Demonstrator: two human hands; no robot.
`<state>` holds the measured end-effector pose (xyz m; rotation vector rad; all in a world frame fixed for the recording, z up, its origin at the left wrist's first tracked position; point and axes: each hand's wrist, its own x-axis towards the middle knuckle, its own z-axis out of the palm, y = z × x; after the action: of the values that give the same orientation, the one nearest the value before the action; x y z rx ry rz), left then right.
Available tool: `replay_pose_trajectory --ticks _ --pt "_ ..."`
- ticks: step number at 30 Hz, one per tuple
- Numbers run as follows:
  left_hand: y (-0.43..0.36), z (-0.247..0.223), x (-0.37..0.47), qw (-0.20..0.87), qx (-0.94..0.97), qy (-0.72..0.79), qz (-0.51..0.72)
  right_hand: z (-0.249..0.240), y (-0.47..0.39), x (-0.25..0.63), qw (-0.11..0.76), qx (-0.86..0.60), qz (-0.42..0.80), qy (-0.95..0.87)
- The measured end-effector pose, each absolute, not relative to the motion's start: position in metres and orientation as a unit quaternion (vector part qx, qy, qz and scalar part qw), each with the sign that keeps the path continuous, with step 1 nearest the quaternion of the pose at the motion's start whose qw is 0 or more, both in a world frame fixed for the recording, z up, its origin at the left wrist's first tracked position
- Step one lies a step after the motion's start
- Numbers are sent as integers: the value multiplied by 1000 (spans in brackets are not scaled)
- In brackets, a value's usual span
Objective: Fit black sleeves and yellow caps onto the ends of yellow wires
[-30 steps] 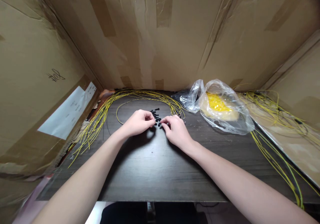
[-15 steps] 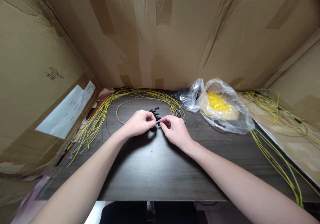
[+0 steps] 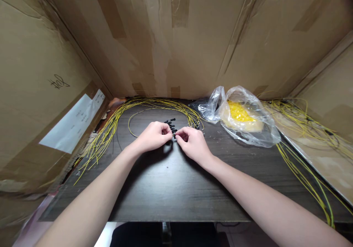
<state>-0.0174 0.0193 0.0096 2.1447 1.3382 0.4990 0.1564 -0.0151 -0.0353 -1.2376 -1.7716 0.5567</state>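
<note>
Near the middle of the dark table [image 3: 168, 188], my left hand [image 3: 156, 136] pinches the end of a yellow wire [image 3: 129, 123] that loops out behind it. My right hand [image 3: 191, 142] is closed in a pinch on a small black piece [image 3: 174, 136], almost touching the left fingertips. Several small black pieces [image 3: 173, 119] lie just behind the fingers. A bundle of yellow wires [image 3: 116, 116] curves along the back and left of the table, its right end close behind my right hand.
Right of centre sits a clear plastic bag [image 3: 264, 133] with yellow pieces [image 3: 239, 111], beside a bag of black pieces [image 3: 206, 109]. More yellow wires [image 3: 306, 120] lie at the right. Cardboard walls [image 3: 165, 44] enclose the back and sides.
Both hands keep their pinch, with the fingertips very slightly shifted to the left around the black piece. Nothing else has visibly moved.
</note>
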Motion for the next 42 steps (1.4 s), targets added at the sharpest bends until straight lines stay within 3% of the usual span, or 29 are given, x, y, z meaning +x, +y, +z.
replay_pose_trajectory --ticks 42 --pt "15 10 -18 179 859 450 166 -36 -15 154 443 -511 295 -675"
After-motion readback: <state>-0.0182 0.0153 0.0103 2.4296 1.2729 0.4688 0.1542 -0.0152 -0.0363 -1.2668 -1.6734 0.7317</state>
